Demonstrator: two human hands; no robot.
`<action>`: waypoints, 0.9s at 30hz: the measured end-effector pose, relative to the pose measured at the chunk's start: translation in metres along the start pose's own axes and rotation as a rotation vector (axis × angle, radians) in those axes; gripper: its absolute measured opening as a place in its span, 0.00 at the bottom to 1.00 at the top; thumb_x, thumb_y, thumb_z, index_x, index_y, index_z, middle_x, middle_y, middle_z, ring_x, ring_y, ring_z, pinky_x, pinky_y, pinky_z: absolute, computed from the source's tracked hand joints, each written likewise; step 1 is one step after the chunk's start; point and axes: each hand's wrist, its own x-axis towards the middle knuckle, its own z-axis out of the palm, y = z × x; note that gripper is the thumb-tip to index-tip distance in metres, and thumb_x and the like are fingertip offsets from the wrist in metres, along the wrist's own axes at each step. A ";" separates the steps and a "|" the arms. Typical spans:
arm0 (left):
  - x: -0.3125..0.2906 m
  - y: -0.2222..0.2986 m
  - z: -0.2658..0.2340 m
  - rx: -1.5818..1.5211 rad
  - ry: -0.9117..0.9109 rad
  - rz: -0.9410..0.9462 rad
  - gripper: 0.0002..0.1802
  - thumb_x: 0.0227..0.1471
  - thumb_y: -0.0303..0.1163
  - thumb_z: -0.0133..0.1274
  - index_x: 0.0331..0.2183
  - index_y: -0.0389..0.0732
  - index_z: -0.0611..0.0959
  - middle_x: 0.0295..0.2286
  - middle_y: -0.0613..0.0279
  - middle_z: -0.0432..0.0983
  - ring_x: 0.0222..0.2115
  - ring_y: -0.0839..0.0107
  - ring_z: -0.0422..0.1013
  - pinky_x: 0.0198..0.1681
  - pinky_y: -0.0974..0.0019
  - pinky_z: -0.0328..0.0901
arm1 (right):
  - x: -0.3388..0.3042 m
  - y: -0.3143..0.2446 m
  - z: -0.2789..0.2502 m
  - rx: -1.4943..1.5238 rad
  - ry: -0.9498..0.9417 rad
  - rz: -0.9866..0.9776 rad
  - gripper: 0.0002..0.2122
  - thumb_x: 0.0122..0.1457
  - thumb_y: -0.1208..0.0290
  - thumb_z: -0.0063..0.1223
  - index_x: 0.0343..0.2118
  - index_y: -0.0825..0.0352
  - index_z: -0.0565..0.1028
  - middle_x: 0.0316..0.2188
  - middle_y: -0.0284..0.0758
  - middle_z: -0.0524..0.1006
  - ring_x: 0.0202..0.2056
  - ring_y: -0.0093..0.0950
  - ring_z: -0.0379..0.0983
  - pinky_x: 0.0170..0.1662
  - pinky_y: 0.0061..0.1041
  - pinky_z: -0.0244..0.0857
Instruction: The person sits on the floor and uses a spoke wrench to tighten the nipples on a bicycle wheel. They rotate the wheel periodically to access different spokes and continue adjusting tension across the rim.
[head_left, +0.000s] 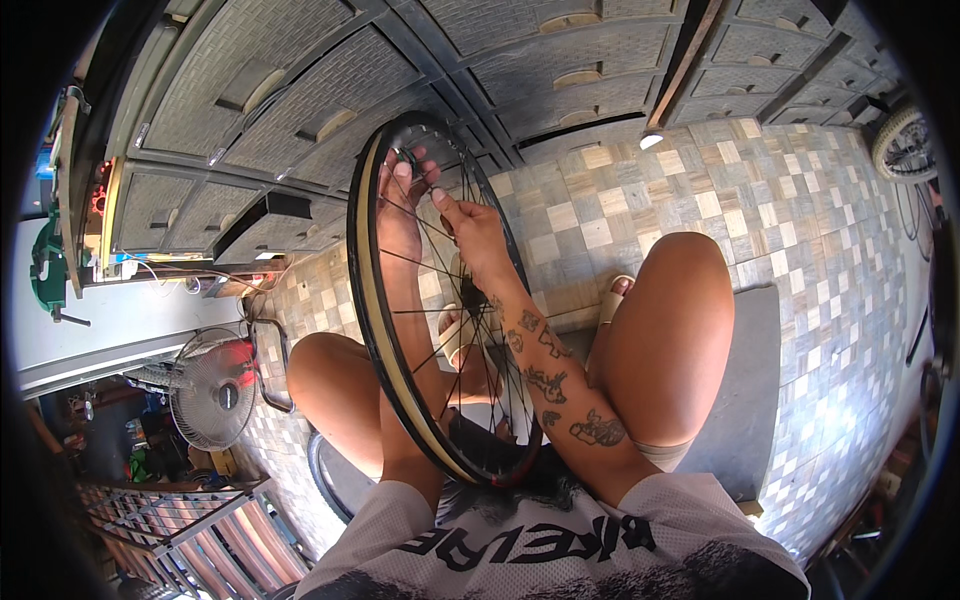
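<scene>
A bicycle wheel (362,285) without a tire stands upright between my legs, leaning slightly. It has a black rim, a tan band around its outer face and black spokes. My left arm reaches along the spokes, and my left hand (402,185) is curled near the upper rim. Its thumb and fingers pinch a small dark piece whose kind I cannot make out. Just beside it, my right hand (472,228) has thumb and forefinger pinched on a thin spoke in the upper part of the wheel. The hub (474,291) is partly hidden behind my right wrist.
Grey woven-pattern drawers (570,60) line the far side. To the left stand a fan (212,390), a green vise (48,262) and a slatted rack (190,525). A tire (322,475) lies by my left leg, a grey mat (745,380) under my right. Another wheel (905,145) is far right.
</scene>
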 end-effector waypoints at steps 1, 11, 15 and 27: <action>-0.001 0.000 0.001 0.013 -0.013 0.027 0.17 0.62 0.30 0.54 0.51 0.32 0.78 0.44 0.43 0.79 0.41 0.57 0.78 0.47 0.55 0.76 | 0.000 0.001 0.001 0.013 -0.005 -0.018 0.23 0.60 0.49 0.62 0.16 0.61 0.71 0.14 0.21 0.63 0.18 0.14 0.53 0.21 0.20 0.43; 0.003 0.010 0.002 0.098 -0.107 0.001 0.18 0.64 0.31 0.51 0.52 0.31 0.77 0.44 0.47 0.79 0.40 0.60 0.78 0.47 0.57 0.75 | -0.001 0.004 0.002 -0.007 -0.005 -0.013 0.24 0.62 0.51 0.60 0.16 0.64 0.72 0.15 0.21 0.62 0.20 0.16 0.51 0.25 0.22 0.45; 0.007 0.008 -0.002 0.183 -0.128 0.029 0.18 0.64 0.30 0.50 0.52 0.30 0.77 0.44 0.47 0.79 0.40 0.60 0.78 0.46 0.58 0.75 | -0.001 0.001 0.003 -0.023 -0.013 -0.009 0.24 0.61 0.50 0.60 0.17 0.64 0.72 0.15 0.22 0.62 0.20 0.17 0.52 0.26 0.22 0.45; 0.015 -0.017 -0.016 -0.505 -0.290 -0.174 0.23 0.66 0.39 0.47 0.56 0.35 0.71 0.42 0.58 0.75 0.39 0.68 0.69 0.45 0.66 0.67 | 0.008 0.017 0.007 0.027 0.027 -0.074 0.26 0.60 0.50 0.61 0.14 0.67 0.71 0.14 0.22 0.63 0.19 0.16 0.54 0.24 0.23 0.46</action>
